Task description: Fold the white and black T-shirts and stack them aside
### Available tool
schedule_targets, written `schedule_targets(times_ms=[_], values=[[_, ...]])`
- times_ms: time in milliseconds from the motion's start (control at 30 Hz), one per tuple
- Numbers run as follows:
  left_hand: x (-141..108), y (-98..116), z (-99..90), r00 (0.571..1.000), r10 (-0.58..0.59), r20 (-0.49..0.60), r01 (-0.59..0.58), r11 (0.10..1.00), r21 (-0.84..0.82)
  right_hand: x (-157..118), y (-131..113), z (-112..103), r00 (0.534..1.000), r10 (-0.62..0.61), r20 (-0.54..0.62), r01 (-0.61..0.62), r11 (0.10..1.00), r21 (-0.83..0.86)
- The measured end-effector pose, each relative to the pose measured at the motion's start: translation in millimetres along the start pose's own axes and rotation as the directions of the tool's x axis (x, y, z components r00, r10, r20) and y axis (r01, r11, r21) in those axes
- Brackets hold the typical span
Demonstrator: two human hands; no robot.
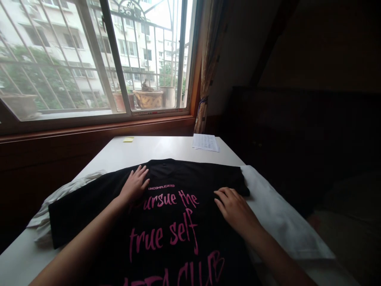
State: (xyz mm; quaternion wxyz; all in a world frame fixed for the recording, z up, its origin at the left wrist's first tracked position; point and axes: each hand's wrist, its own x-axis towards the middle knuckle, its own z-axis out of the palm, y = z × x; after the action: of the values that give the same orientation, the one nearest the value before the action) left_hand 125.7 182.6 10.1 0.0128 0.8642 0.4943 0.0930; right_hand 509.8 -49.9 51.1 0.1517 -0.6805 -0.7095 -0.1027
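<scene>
A black T-shirt (178, 174) with pink lettering lies spread out on a white table (166, 147), its neckline toward the window. My left hand (136, 183) rests flat on the shirt near the left shoulder, fingers stretched out and a little apart. On the right side of the chest, my right hand (233, 206) lies over the fabric with bent fingers, thumb apart from them; no cloth shows gathered in it. The left sleeve reaches toward the table's left edge. The right sleeve is shorter in view, near a white cloth. The shirt's lower part runs out of the frame.
White fabric (276, 210) lies along the table's right side, and crumpled pale cloth (44, 216) sits under the left sleeve. Papers (206, 142) and a yellow sticky note (128, 140) are at the far edge. Behind stand a barred window (116, 59) and a tied curtain (205, 79).
</scene>
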Motion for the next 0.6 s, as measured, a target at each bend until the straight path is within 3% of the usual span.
schedule_targets(times_ms=[133, 267, 400, 600], values=[[-64, 28, 4.8, 0.999, 0.030, 0.017, -0.030, 1.000, 0.001, 55, -14, 24, 0.993, -0.109, 0.046, 0.106, 0.993, 0.049], [-109, 42, 9.1, 0.998, -0.024, 0.052, 0.025, 1.000, -0.019, 98, -31, 55, 0.961, -0.173, 0.215, 0.151, 0.982, 0.117], [-123, 32, 5.6, 0.997, -0.057, 0.057, 0.059, 0.998, -0.029, 111, -34, 87, 0.924, -0.176, 0.340, 0.134, 0.980, 0.145], [-114, -8, -5.3, 0.978, -0.191, 0.079, 0.188, 0.981, 0.045, 103, -18, 109, 0.923, -0.203, 0.327, 0.162, 0.976, 0.147]])
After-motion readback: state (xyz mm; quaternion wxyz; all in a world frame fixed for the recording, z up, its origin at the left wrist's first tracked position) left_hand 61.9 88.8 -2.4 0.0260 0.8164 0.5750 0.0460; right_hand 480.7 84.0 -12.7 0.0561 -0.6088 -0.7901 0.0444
